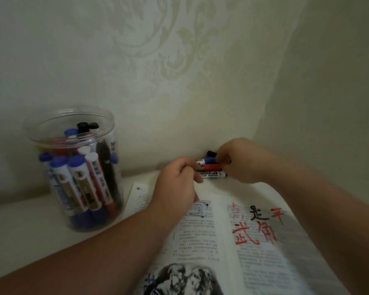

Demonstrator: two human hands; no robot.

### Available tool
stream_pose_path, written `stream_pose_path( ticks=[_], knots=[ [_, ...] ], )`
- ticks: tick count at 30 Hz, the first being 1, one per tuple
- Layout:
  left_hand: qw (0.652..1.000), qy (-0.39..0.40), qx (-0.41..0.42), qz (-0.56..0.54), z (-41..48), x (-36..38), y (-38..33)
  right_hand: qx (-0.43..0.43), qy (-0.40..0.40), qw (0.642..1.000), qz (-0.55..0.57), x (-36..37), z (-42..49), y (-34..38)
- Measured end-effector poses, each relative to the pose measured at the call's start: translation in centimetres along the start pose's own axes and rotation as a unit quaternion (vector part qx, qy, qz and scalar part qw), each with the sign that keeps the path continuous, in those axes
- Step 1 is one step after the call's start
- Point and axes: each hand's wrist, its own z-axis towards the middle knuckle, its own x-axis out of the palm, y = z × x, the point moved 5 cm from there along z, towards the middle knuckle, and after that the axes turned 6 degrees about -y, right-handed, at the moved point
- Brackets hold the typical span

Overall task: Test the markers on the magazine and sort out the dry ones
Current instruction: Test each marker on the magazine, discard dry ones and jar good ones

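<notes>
This looks like a room in a home rather than a workplace. Two walls meet in a far corner, and the left one is covered in cream wallpaper (158,50) with a large embossed floral scroll pattern. A plain, pale worktop (19,231) runs into that corner. On it sits household stationery: a clear plastic jar (51,128) packed with markers (79,177), loose markers (211,167) by the wall, and an open, scribbled-on magazine (222,252).
</notes>
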Motion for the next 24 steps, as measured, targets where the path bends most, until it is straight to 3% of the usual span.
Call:
stream_pose_path(
  ticks=[8,12,15,17,21,24],
  knots=[
    [0.998,0.005,0.045,0.043,0.2,0.4,0.3,-0.041,0.02,0.999,0.021,3.8,-1.0,-0.3],
    [0.991,0.024,0.111,0.072,-0.4,0.6,0.0,-0.043,0.02,0.99,0.136,2.7,-2.2,-1.4],
    [0.937,0.061,0.289,0.185,-1.7,1.3,-1.3,0.026,-0.064,0.927,0.368,0.4,-4.2,-3.2],
    [0.887,0.102,0.354,0.278,-2.7,2.3,-1.4,0.082,-0.114,0.873,0.466,-0.4,-5.9,-4.9],
    [0.864,0.142,0.365,0.316,-3.5,2.9,-1.8,0.093,-0.111,0.8,0.582,-0.1,-9.3,-5.8],
    [0.867,0.15,0.351,0.319,-3.7,3.3,-1.8,0.114,-0.121,0.715,0.679,1.5,-10.8,-6.2]
  ],
)
